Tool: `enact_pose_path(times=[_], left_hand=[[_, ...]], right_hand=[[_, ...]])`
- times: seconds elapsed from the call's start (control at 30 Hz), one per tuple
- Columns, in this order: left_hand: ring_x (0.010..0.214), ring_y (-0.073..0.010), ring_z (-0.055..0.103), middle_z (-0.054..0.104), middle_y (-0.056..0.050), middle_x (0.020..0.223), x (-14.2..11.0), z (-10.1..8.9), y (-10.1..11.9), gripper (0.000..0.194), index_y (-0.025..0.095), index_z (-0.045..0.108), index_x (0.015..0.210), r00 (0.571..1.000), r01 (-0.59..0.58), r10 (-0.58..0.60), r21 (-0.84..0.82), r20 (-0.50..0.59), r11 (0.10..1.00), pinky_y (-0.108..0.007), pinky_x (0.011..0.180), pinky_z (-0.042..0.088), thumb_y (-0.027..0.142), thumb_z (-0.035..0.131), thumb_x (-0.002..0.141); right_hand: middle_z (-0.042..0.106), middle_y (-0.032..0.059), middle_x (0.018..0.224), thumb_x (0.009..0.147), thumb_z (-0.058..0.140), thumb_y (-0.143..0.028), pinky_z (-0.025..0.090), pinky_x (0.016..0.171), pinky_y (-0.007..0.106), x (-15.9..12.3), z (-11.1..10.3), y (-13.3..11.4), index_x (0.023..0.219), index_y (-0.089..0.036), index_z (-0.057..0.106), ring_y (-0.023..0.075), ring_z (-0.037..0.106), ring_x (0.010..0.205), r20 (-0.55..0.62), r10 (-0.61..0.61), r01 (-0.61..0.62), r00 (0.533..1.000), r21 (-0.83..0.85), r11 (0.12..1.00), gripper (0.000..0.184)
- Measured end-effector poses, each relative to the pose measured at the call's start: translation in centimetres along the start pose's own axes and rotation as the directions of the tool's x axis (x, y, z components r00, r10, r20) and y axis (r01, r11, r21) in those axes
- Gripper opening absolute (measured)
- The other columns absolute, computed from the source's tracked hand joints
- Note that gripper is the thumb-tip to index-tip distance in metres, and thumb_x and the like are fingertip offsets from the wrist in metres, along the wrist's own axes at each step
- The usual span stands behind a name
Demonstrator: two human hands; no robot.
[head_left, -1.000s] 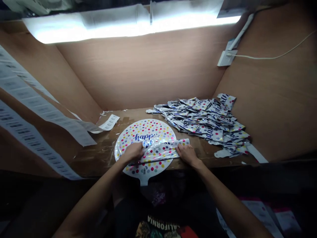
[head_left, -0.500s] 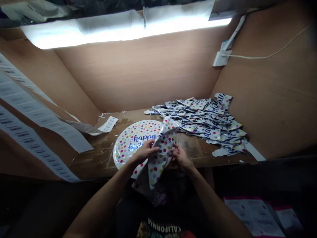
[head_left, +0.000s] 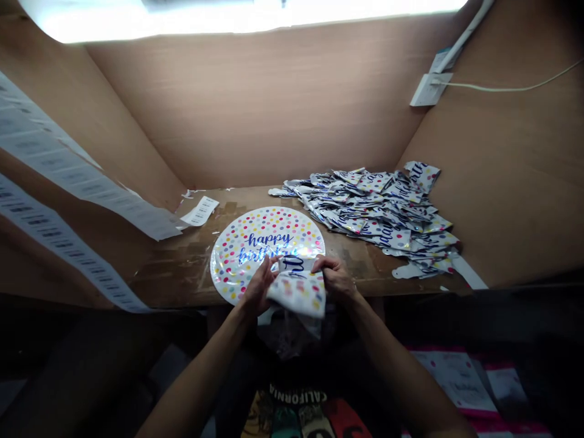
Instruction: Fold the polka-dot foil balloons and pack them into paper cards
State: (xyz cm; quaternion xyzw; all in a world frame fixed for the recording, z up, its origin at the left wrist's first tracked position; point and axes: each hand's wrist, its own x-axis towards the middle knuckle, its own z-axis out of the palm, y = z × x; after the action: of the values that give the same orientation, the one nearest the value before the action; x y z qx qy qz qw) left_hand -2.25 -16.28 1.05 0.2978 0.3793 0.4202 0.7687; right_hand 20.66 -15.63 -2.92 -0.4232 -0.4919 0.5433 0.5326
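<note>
- Head view: the folded foil balloon (head_left: 298,291), white with coloured dots and blue lettering near its top, is between the two hands, over the near edge of the workspace and partly in front of the flat round balloon.
- The right hand (head_left: 336,278) has thumb and fingers closed on the folded piece's upper right corner, so the piece lies to this hand's left and hangs toward the body.
- The left hand (head_left: 259,287) is at the folded piece's left side, palm turned inward, fingers partly extended and loosely spread; whether its thumb pinches the foil I cannot tell.
- Both hands are near the piece, but the right has the plain hold. Its lower part is blurred and its outline roughly squarish, so no long axis can be told with confidence.
- The flat round balloon (head_left: 232,243) lies face up on the brown cardboard surface (head_left: 182,277), its "happy" lettering readable and its lower right part covered by the folded piece and hands.
- The pile of folded balloons (head_left: 383,210) spreads across the right side, beyond the right hand and well apart from it.
- Left of the round balloon, a short label strip (head_left: 201,211) lies near the left cardboard wall (head_left: 132,128), with bare surface between strip and balloon.
</note>
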Motion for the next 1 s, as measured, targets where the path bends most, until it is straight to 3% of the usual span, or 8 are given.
enact_pose_path(times=[0.1,0.2,0.33,0.5,0.63,0.73,0.87,1.0], left_hand=[[0.080,-0.0237,0.073,0.077,-0.012,0.093,-0.8,-0.4,-0.9,0.047,0.011,0.073,0.109,0.987,0.096,-0.122,0.217,0.106,0.971,-0.032,0.073,0.058,0.044,0.084,0.078],[0.081,-0.0254,0.074,0.077,-0.011,0.091,-1.1,-0.8,-2.2,0.045,0.010,0.074,0.104,0.981,0.105,-0.157,0.381,0.109,0.919,-0.035,0.075,0.059,0.037,0.089,0.072],[0.084,-0.0244,0.073,0.077,-0.010,0.097,-1.3,-0.5,-2.9,0.045,0.013,0.070,0.109,0.998,-0.040,0.019,0.345,0.063,0.938,-0.036,0.077,0.059,0.040,0.085,0.076],[0.075,-0.0178,0.067,0.074,-0.006,0.090,-1.7,-1.0,-1.7,0.042,0.015,0.069,0.112,0.988,-0.084,0.043,0.283,0.146,0.955,-0.030,0.076,0.054,0.036,0.082,0.078],[0.068,-0.0165,0.060,0.066,-0.003,0.076,-1.1,-1.4,0.2,0.038,0.015,0.069,0.100,0.974,-0.001,-0.086,0.382,0.210,0.924,-0.027,0.066,0.047,0.049,0.072,0.082],[0.060,-0.0132,0.047,0.055,0.000,0.064,-0.1,-0.5,1.3,0.041,0.016,0.063,0.076,0.949,-0.089,-0.156,0.709,0.273,0.700,-0.024,0.057,0.036,0.055,0.060,0.090],[0.055,-0.0119,0.038,0.046,0.002,0.057,0.7,1.3,1.5,0.047,0.018,0.050,0.064,0.952,-0.294,0.021,0.893,0.306,0.341,-0.026,0.055,0.026,0.050,0.050,0.098],[0.055,-0.0134,0.045,0.053,0.002,0.059,0.1,1.2,1.4,0.044,0.020,0.052,0.068,0.926,-0.371,0.156,0.907,0.344,0.199,-0.026,0.057,0.030,0.048,0.045,0.101]], right_hand=[[0.066,0.0013,0.071,0.072,0.058,-0.020,0.048,0.069,0.028,0.4,-0.1,0.1,0.066,-0.020,0.071,0.0163,0.058,0.072,-0.020,-0.061,0.059,0.998,-0.107,0.993,0.014],[0.068,-0.0008,0.077,0.082,0.064,-0.034,0.048,0.062,0.026,-0.1,-0.2,0.1,0.096,-0.024,0.071,0.0147,0.058,0.065,-0.084,0.126,-0.117,0.988,0.104,0.988,0.018],[0.070,-0.0012,0.082,0.078,0.081,-0.041,0.051,0.060,0.027,-2.1,-0.1,0.2,0.121,-0.026,0.061,0.0141,0.061,0.061,0.200,0.368,-0.413,0.908,0.291,0.863,0.049],[0.070,0.0014,0.074,0.073,0.086,-0.034,0.049,0.060,0.026,-3.6,0.5,-0.3,0.094,-0.019,0.072,0.0141,0.060,0.058,0.176,0.304,-0.348,0.936,0.340,0.874,0.030],[0.064,0.0006,0.065,0.071,0.084,-0.031,0.040,0.053,0.022,-3.2,0.6,-0.9,0.068,-0.016,0.070,0.0113,0.054,0.055,0.197,0.280,-0.322,0.940,0.228,0.919,0.020],[0.066,0.0016,0.072,0.074,0.080,-0.031,0.043,0.058,0.023,-2.7,0.6,-1.6,0.068,-0.015,0.071,0.0130,0.057,0.064,0.288,0.263,-0.295,0.921,0.073,0.953,0.019],[0.069,0.0018,0.087,0.089,0.067,-0.044,0.046,0.064,0.025,-2.5,0.7,-2.6,0.101,-0.020,0.072,0.0146,0.059,0.071,0.306,0.272,-0.293,0.912,0.025,0.956,0.028],[0.066,0.0009,0.081,0.091,0.065,-0.040,0.043,0.063,0.025,-1.6,0.8,-3.8,0.088,-0.018,0.071,0.0137,0.055,0.069,0.392,0.145,-0.066,0.909,-0.208,0.976,0.023]])
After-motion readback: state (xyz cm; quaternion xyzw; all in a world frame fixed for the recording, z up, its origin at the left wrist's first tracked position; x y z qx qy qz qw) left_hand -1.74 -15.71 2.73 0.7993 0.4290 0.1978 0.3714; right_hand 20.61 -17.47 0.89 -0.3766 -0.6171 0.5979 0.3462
